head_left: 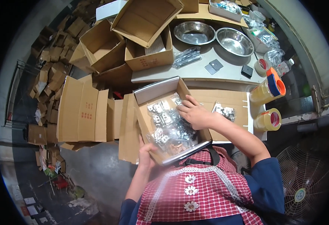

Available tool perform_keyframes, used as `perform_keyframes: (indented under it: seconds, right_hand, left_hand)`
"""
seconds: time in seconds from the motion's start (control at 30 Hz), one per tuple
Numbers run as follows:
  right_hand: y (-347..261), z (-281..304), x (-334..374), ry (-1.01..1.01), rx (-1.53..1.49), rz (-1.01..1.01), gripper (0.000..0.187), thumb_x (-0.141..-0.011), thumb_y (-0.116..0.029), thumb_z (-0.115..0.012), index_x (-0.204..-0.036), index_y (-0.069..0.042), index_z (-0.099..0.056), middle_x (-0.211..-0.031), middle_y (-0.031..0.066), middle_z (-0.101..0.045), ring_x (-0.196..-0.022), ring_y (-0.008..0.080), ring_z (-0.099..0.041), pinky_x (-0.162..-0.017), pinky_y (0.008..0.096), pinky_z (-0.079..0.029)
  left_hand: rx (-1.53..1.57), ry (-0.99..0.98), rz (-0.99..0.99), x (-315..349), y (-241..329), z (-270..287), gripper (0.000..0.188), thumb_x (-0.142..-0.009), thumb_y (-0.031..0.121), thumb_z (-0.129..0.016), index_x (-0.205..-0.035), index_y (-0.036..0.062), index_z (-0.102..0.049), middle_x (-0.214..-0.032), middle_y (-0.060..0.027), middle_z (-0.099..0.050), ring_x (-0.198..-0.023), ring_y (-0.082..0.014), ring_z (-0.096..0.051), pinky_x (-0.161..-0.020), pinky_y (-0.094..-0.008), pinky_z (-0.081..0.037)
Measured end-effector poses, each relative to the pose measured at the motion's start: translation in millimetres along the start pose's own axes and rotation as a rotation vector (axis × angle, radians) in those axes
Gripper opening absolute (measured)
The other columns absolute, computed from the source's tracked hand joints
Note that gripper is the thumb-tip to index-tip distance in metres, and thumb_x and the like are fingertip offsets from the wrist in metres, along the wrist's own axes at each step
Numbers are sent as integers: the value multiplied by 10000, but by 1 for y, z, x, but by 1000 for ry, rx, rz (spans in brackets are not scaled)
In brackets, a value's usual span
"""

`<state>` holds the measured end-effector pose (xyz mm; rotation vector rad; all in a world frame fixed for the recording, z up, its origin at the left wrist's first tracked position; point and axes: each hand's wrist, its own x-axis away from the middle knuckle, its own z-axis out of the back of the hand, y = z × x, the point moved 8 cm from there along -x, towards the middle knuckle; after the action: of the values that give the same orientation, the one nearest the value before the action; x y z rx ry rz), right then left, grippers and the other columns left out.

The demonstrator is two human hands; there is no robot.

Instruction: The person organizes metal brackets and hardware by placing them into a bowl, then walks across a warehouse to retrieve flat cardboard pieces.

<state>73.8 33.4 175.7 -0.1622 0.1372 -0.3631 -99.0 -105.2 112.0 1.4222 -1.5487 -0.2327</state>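
Observation:
An open cardboard box [143, 120] rests tilted against my apron, and my left hand [146, 152] grips its lower left corner from beneath. Several clear plastic bags of small metal hardware [168, 129] fill the box. My right hand [193, 112] reaches in from the right and presses its fingers on the top bags. One more bag of hardware [224, 111] lies on the flat cardboard sheet just right of the box.
Two steel bowls [194, 32] [235, 41] stand on the grey table [194, 71], with open cartons [149, 52] to their left. Tape rolls [270, 119] and a tape dispenser [273, 84] sit at right. Flattened boxes [82, 112] lean at left; a fan [303, 183] stands lower right.

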Motion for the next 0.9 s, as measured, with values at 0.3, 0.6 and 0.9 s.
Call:
perform_keyframes:
  seconds: [0.3, 0.6, 0.9]
  right_hand:
    - [8, 3, 2, -206, -218, -67, 522, -594, -294, -793, -997, -26, -596, -1101, 141, -577, -1258, 358, -413, -1204, 536, -52]
    - [11, 17, 17, -238, -587, -36, 324, -691, -216, -709, -956, -64, -600, -869, 57, -652, -998, 284, -602, -1193, 562, 33]
    - [23, 28, 14, -51, -943, -139, 247, -729, -120, -759, -973, -90, -741, -898, 65, -690, -974, 209, -634, -1178, 516, -207]
  left_hand:
    - [-38, 21, -12, 1, 2, -10, 852, -611, -32, -485, -1432, 99, -297, -1215, -134, -504, -1088, -295, -550, -911, -383, -520]
    - [-66, 1, -89, 6, 17, -25, 888, -611, -36, -494, -1457, 110, -269, -1212, -126, -497, -1060, -274, -542, -893, -362, -506]
    - [-53, 24, -86, 9, 14, -14, 868, -614, -53, -480, -1445, 93, -279, -1210, -123, -501, -1079, -279, -540, -919, -375, -505]
